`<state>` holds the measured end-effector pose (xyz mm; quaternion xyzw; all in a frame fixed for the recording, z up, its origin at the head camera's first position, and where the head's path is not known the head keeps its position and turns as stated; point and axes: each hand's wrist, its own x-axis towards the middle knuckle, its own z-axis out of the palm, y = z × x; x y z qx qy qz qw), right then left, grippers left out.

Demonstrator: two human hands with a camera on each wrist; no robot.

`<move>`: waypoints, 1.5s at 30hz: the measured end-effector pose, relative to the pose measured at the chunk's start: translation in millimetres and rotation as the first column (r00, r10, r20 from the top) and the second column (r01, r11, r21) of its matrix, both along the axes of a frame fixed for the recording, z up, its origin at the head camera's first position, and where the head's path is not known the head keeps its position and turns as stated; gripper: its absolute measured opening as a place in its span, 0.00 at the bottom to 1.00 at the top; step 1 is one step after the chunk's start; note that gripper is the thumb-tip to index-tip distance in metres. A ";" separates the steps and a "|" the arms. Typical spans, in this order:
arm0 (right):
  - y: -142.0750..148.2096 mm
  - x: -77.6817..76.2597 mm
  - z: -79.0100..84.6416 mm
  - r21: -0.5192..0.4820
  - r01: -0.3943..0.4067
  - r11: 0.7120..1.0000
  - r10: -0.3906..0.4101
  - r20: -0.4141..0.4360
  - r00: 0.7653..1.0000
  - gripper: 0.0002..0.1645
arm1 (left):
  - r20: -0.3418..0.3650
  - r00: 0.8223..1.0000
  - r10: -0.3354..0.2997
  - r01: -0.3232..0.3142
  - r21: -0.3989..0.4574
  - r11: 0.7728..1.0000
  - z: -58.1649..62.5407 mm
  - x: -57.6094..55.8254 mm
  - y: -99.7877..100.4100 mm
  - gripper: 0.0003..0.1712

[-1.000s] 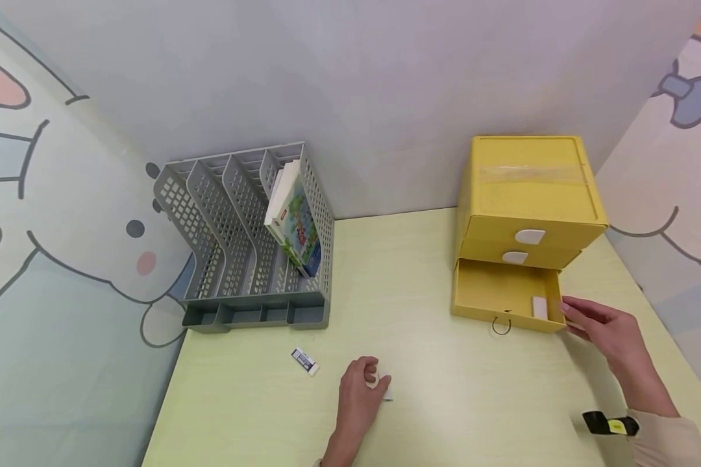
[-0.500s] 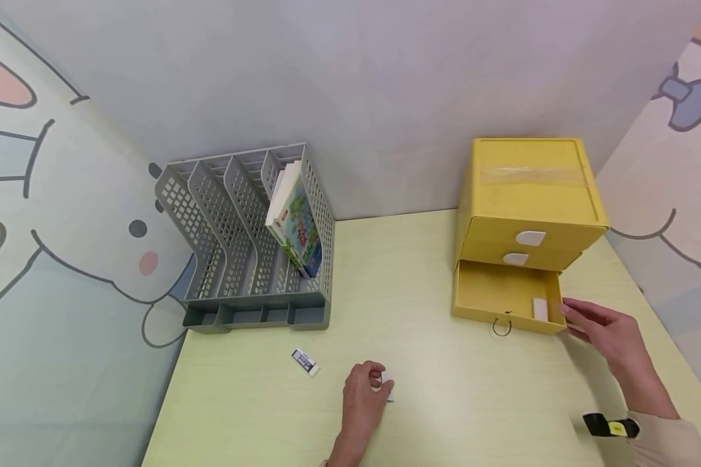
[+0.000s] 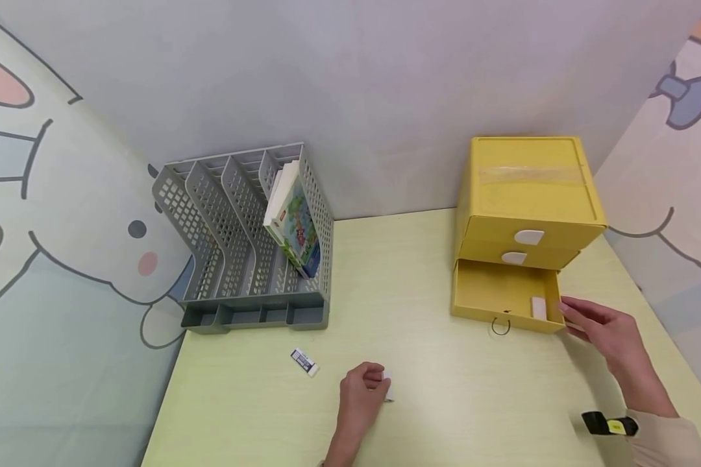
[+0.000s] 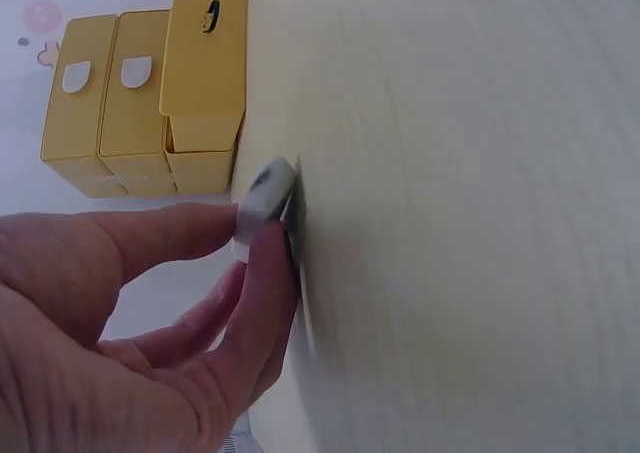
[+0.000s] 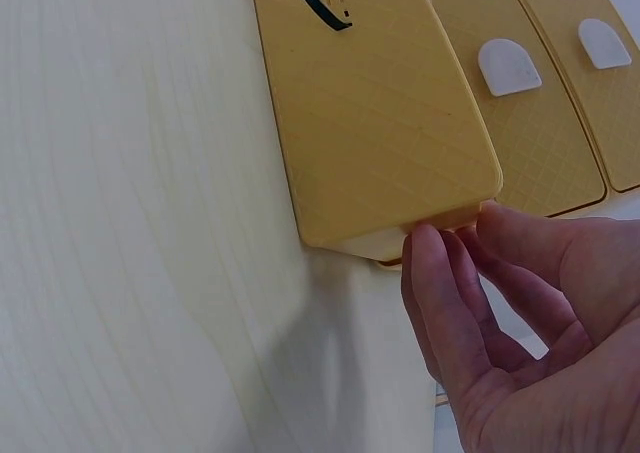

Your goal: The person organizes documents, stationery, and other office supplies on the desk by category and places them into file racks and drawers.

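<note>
My left hand [image 3: 357,401] pinches a small white block, which looks like an eraser [image 4: 266,195], between thumb and fingers, right at the table surface. Fingers cover part of it. At the right, my right hand [image 3: 610,331] holds the side wall of the pulled-out bottom drawer [image 5: 380,113], near its front corner. One thumb is at the upper edge and the fingers are on the outer side. Inside that drawer lies another white block [image 3: 539,308]. Left of my left hand, an eraser in a dark-and-white sleeve [image 3: 304,362] lies on the table.
The yellow drawer unit [image 3: 528,181] stands against the back wall, its two upper drawers shut. A wire ring [image 3: 500,327] hangs on the open drawer's front. At the left, a grey file rack [image 3: 233,240] holds several books [image 3: 296,224] in its right slot.
My left hand has shifted slightly, with its fingers closing nearer the thumb around the white block. The right hand and the drawer have stayed in place.
</note>
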<state>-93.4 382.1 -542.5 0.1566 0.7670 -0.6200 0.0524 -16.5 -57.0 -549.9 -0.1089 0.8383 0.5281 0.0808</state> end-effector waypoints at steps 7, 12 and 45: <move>0.4 0.9 0.1 -0.011 0.001 1.000 -0.001 -0.001 1.000 0.21 | 0.023 1.000 0.006 -0.010 0.155 0.988 3.5 -4.6 -4.1 0.12; -0.6 1.0 0.9 -0.019 0.005 1.000 -0.005 -0.004 1.000 0.18 | 0.060 0.998 0.026 -0.044 0.325 0.945 8.0 -11.7 -4.2 0.14; 0.1 1.0 3.6 -0.062 -0.005 0.998 0.004 -0.021 1.000 0.11 | -0.116 0.991 -0.065 0.107 0.414 0.904 51.1 -88.8 69.7 0.12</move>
